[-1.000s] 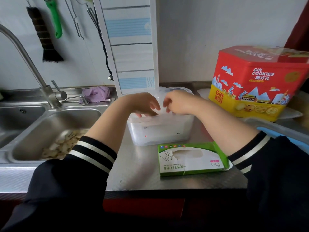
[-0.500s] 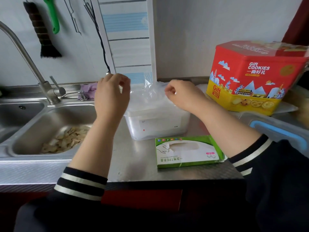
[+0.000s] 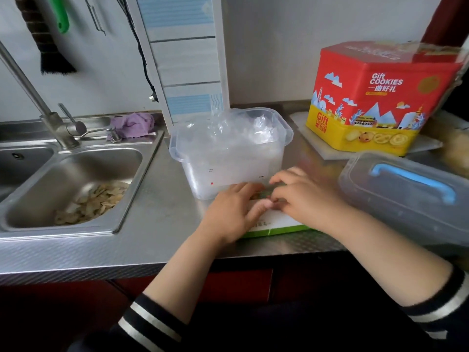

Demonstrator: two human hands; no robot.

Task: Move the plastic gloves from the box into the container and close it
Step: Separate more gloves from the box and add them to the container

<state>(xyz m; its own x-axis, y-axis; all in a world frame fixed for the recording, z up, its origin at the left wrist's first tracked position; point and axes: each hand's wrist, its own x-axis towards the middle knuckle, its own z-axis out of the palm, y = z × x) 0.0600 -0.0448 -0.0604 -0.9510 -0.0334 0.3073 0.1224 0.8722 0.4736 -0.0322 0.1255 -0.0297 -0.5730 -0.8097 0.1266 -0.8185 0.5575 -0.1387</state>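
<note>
Hidden, cut off and blurry parts

Both hands lie over the box near the front edge of the surface, so only its green front edge and a bit of white top show. The left hand and right hand are blurry, and the fingertips meet in a smear, so their grip cannot be told. The gloves in the container are a see-through heap; single ones cannot be picked out. The small print on the container is too tiny to read. The lid is cut off at the right edge. The brush is cut off at the top.
</note>
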